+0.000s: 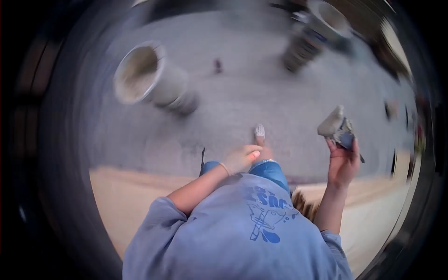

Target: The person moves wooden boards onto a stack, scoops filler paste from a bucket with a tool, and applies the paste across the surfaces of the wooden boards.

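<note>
My right hand (343, 161) is raised at the right, fingers wrapped from below around a plaster-caked scraper (346, 139). The tool has a dark bluish flat part, and a dark tip shows beyond the hand. A thick grey-beige lump (331, 122) sits at its upper left; blur hides how it is attached. My left hand (242, 157) is in front of my body, just over my knee in blue shorts (270, 171). Its fingers are loosely extended and the thumb is apart, with nothing visible in them.
A tall pale bucket (172, 86) with beige residue inside stands on the grey floor (224, 102) at the left. Another bucket (303, 46) with printed sides stands at the far right. A small dark object (218, 65) lies between them. Pale boarding (135, 196) runs along the near side.
</note>
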The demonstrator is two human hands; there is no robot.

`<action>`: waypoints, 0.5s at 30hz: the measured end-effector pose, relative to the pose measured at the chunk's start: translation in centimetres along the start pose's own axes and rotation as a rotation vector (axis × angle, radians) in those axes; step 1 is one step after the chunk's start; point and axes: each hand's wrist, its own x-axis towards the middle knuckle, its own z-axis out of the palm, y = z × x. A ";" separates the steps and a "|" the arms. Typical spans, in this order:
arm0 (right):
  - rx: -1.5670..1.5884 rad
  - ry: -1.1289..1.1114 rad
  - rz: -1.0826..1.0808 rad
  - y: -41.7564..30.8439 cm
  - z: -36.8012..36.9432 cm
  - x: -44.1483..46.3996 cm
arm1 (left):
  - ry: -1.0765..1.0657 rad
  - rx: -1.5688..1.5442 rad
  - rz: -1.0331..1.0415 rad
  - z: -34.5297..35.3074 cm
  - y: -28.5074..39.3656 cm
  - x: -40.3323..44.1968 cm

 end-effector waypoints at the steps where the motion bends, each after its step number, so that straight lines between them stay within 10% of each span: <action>1: 0.035 -0.128 0.071 1.4 2.2 3.9 | 0.078 -0.076 -0.047 -1.1 -1.5 -0.1; 7: 0.087 -0.568 0.417 11.2 16.2 18.7 | 0.966 -0.452 -0.261 -1.2 -4.0 -7.3; 12: 0.287 -0.905 1.035 35.5 27.2 34.6 | 1.400 -0.872 -0.307 3.9 -6.1 -8.9; 13: 0.015 -0.953 1.007 43.0 27.8 35.5 | 1.482 -0.890 -0.398 6.4 -6.1 -9.9; 15: -1.449 -1.182 -0.243 50.4 29.4 35.4 | 1.618 -0.905 -0.549 9.3 -6.3 -11.4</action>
